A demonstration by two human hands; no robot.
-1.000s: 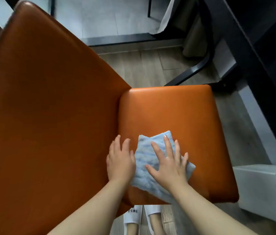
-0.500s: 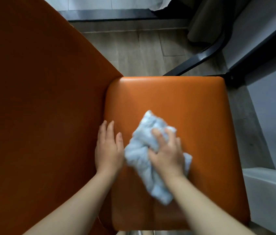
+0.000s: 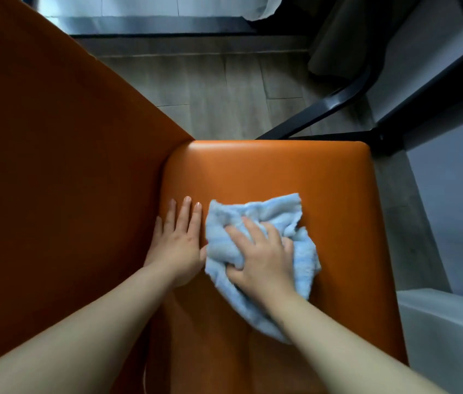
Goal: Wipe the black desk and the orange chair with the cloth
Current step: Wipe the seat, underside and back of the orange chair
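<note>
Cloth [image 3: 267, 214]: bunched mid-seat on smooth orange chair [image 3: 295, 169]. Right hand [image 3: 264, 260]: fingers curled, gripping cloth. Left hand [image 3: 177, 243]: flat on seat just beside cloth, fingers straight, holding nothing. Beyond seat: grey wood-look floor [image 3: 224, 89], black frame [image 3: 324, 106].

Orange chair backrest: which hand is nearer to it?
Left. The left hand lies flat on the seat beside the orange backrest; the right hand grips the fluffy blue cloth farther out.

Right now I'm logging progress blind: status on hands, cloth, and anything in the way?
Left hand flat on orange chair seat, holding nothing. Right hand gripping bunched blue cloth, pressed on seat. Nothing else visible on seat.
</note>
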